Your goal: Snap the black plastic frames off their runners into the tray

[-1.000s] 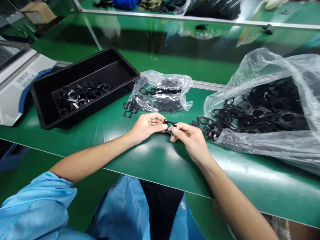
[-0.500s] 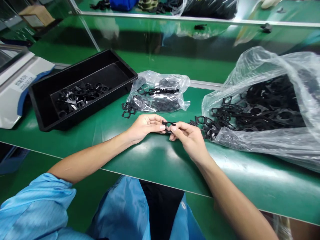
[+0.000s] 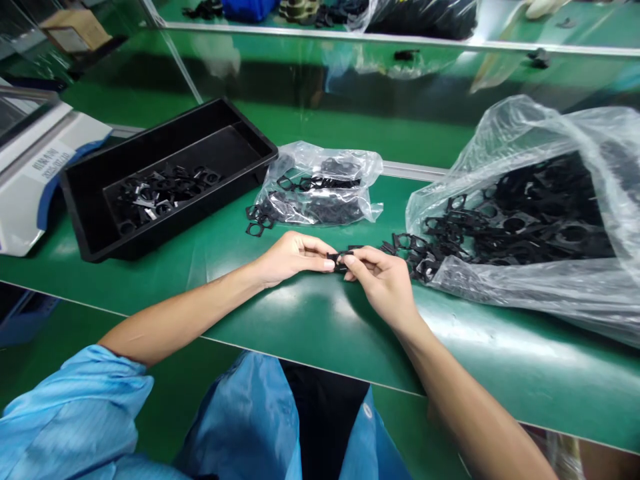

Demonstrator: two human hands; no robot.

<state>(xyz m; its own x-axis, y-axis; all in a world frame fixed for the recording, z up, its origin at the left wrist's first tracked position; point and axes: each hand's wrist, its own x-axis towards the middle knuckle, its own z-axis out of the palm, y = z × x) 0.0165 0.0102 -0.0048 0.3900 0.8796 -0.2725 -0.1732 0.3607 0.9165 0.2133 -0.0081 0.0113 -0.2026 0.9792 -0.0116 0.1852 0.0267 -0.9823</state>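
Note:
Both my hands meet over the green bench mat [image 3: 280,317]. My left hand [image 3: 293,259] and my right hand [image 3: 383,283] pinch a small black moulded frame [image 3: 341,259] between thumbs and fingertips, and the fingers hide much of it. A short way beyond my right hand, a tangle of similar black frames [image 3: 417,257] spills from the mouth of a large clear plastic bag [image 3: 505,280], which is full of them. A smaller clear bag [image 3: 315,189] of black frames lies ahead of my hands.
To the left stands a black plastic tray [image 3: 240,130] with two levels, holding a heap of black and metal-coloured pieces [image 3: 160,197]. A white machine [image 3: 35,180] sits at the far left. A metal rail [image 3: 400,40] and another green bench lie beyond.
The black frame has turned in my fingers, so its open centre no longer shows clearly. My hands have drawn slightly closer around it.

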